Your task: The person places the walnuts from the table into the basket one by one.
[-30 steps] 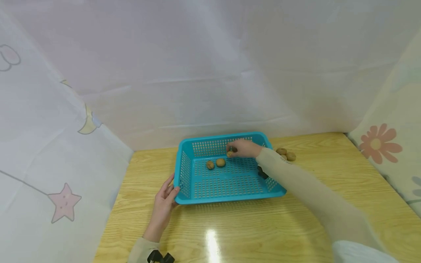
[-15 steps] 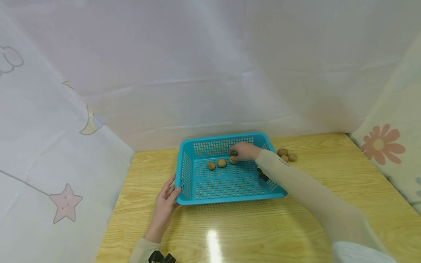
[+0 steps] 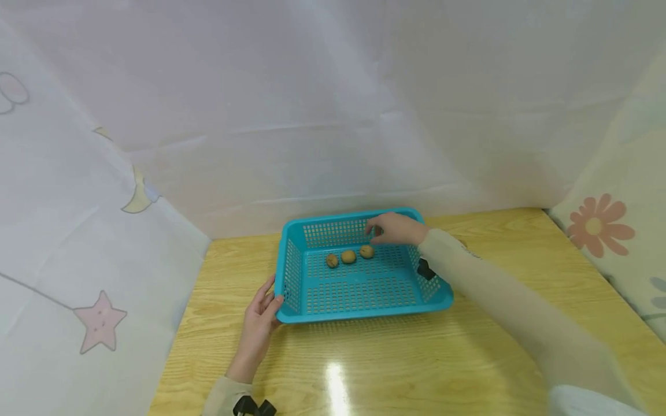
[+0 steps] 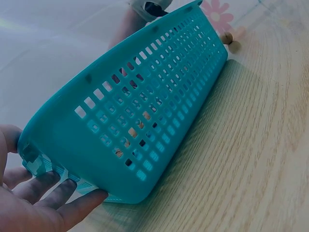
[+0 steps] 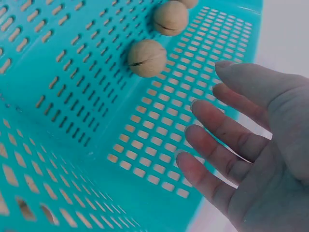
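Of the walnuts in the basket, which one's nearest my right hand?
In the head view, the rightmost walnut in the blue basket; the middle walnut and the left walnut lie farther from your right hand.

My left hand (image 3: 258, 319) held a grip, its thumb (image 3: 278, 303) opposed to the fingers (image 4: 83, 206). My right arm (image 3: 502, 300) extended obliquely inward; the right hand (image 3: 398, 228) was relaxed, its separated fingers gently bent and its thumb apart.

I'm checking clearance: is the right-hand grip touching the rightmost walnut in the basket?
Apart: the right wrist view shows the holed basket wall in a gap between the right-hand grip and the walnut.
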A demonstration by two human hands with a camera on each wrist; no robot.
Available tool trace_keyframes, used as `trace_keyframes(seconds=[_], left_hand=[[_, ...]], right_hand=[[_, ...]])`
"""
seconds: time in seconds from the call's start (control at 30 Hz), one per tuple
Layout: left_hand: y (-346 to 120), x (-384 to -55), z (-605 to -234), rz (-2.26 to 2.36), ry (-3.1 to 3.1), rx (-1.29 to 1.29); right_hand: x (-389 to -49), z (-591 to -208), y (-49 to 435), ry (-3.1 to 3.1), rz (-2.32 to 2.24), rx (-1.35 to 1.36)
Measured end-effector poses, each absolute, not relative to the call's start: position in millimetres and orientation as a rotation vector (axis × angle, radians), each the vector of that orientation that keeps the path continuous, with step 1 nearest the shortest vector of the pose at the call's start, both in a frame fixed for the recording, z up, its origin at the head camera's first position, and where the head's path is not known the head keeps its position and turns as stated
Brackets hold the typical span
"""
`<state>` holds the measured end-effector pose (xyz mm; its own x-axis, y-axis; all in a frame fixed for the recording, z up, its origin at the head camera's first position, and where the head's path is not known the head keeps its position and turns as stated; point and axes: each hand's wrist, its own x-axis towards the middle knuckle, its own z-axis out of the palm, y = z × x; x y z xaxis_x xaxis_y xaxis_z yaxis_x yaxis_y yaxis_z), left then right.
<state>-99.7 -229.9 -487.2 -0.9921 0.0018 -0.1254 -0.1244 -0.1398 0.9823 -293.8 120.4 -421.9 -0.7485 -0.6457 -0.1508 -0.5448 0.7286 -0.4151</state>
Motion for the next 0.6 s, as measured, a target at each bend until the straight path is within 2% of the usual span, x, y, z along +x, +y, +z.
trace_keyframes(seconds=[0.3,0.6], left_hand=[[-229.9,-100.1,-486.6,2.302,1.994,-0.161],[-230.2,-99.0,-487.0,2.298,2.006,-0.142]], right_hand=[[-277.2,-402.7,138.0,2.681,-0.633,-1.082],[-261.2,-390.6,172.0,2.663,-0.744,-1.059]])
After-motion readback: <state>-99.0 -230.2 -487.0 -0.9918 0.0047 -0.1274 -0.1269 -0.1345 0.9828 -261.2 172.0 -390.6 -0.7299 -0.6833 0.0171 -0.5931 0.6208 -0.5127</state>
